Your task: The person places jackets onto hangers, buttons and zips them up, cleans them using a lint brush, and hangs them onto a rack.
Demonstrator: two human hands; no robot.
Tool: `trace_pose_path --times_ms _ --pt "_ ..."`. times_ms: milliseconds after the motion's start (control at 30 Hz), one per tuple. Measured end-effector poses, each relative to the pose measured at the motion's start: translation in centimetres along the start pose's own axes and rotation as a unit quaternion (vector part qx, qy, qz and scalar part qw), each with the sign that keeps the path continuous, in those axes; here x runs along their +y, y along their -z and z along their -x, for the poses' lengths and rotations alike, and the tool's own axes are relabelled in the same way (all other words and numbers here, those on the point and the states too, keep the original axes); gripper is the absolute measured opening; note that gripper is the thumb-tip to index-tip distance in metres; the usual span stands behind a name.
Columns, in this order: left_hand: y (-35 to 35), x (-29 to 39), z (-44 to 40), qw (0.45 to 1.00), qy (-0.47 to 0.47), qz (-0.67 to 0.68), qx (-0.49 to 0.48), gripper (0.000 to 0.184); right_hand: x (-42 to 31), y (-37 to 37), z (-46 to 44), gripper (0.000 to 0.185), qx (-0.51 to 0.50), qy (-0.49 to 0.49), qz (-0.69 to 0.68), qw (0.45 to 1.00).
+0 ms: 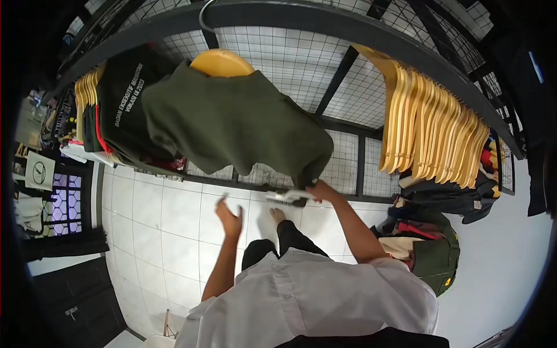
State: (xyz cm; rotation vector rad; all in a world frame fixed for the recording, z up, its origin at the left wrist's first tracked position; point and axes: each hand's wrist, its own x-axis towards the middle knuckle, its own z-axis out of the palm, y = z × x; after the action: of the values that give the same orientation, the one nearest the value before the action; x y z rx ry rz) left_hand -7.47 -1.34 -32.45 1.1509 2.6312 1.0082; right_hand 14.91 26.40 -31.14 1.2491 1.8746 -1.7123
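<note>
"Head camera: what is the right hand (318, 191) grasping?"

"It is gripping one end of a white brush-like tool (284, 198), which is pointing leftward just below an olive-green garment (238, 122)."

"Is that hand touching the cloth, too?"

"I cannot tell; the garment's lower right corner is hanging right beside the knuckles."

"And the left hand (230, 217)?"

"It is holding nothing, its thumb and fingers standing apart over a white tiled floor (168, 232)."

"Where is the garment hanging?"

"On a wooden hanger (222, 61) below a black rail (290, 24), it is partly overlapping a dark shirt (125, 87) bearing white lettering."

"What is filling the rack's other side?"

"Bare wooden hangers (429, 124) are crowding the right, and more clothes (436, 255) are showing below them."
</note>
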Motion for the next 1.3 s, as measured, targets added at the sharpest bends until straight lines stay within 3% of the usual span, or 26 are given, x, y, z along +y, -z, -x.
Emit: trace_pose_path --times_ms 67,133,167,233,333,467,600,633,700,733,767,833,900,967,1067,1167,1300 --pt "-1.9 0.0 4.3 0.989 0.031 -0.015 -0.145 0.083 1.6 -3.3 2.1 0.040 -0.072 -0.021 0.000 0.997" --pt "-3.8 -3.1 8.5 0.969 0.004 -0.010 -0.249 0.095 0.9 -6.6 5.4 0.039 -0.123 -0.038 0.004 0.992" --pt "-4.4 -5.1 10.2 0.957 -0.161 -0.037 -0.239 0.101 -0.8 -8.1 7.8 0.039 -0.139 -0.032 0.007 0.990" --pt "-4.4 -6.3 12.9 0.942 -0.102 0.096 -0.306 0.103 -2.2 -11.3 10.4 0.037 -0.154 -0.029 -0.001 0.988" --pt "-2.7 -6.1 15.1 0.867 0.055 0.149 -0.472 0.101 -3.8 -15.7 13.1 0.034 -0.194 -0.004 0.045 0.980" --pt "-1.8 -9.0 23.2 0.868 0.018 0.208 -0.451 0.086 -7.5 -19.8 17.1 0.036 -0.236 0.028 0.043 0.970" --pt "0.8 -9.8 28.3 0.945 0.006 0.122 -0.303 0.056 -7.1 -23.6 18.7 0.035 -0.213 0.035 0.025 0.976" --pt "2.8 -9.9 30.2 0.966 -0.002 -0.080 -0.247 0.049 -7.2 -24.2 19.2 0.035 -0.220 0.034 0.028 0.974" --pt "8.2 -7.7 29.4 0.903 0.244 0.061 -0.348 0.037 -8.4 -24.5 20.6 0.044 -0.173 0.101 0.038 0.979" --pt "8.7 -8.4 30.8 0.934 0.176 0.034 -0.307 0.033 -9.1 -24.5 21.8 0.049 -0.096 0.178 0.158 0.967" --pt "9.4 -8.7 31.8 0.958 0.107 0.005 -0.265 0.031 -10.0 -24.3 22.7 0.049 -0.100 0.183 0.161 0.965" --pt "10.6 -8.0 32.9 0.966 0.108 -0.038 -0.231 0.029 -12.5 -24.1 24.5 0.047 0.022 0.382 0.331 0.862" --pt "11.6 -6.3 33.2 0.972 0.104 -0.116 -0.174 0.027 -18.2 -23.9 28.3 0.042 0.125 0.389 0.397 0.822" --pt "11.8 -5.6 33.8 0.975 0.093 -0.131 -0.153 0.020 -21.3 -24.0 29.9 0.036 0.292 0.362 0.468 0.752" --pt "12.0 -4.9 34.2 0.982 0.019 -0.168 -0.080 0.014 -21.8 -22.5 29.1 0.035 0.356 0.317 0.486 0.733" --pt "11.8 -4.1 33.8 0.985 0.031 -0.161 -0.057 0.011 -16.5 -22.0 27.8 0.036 0.280 0.309 0.600 0.683" --pt "11.1 -3.4 32.4 0.986 0.072 -0.126 -0.086 0.009 -7.1 -26.4 27.1 0.045 0.101 0.207 0.623 0.747"
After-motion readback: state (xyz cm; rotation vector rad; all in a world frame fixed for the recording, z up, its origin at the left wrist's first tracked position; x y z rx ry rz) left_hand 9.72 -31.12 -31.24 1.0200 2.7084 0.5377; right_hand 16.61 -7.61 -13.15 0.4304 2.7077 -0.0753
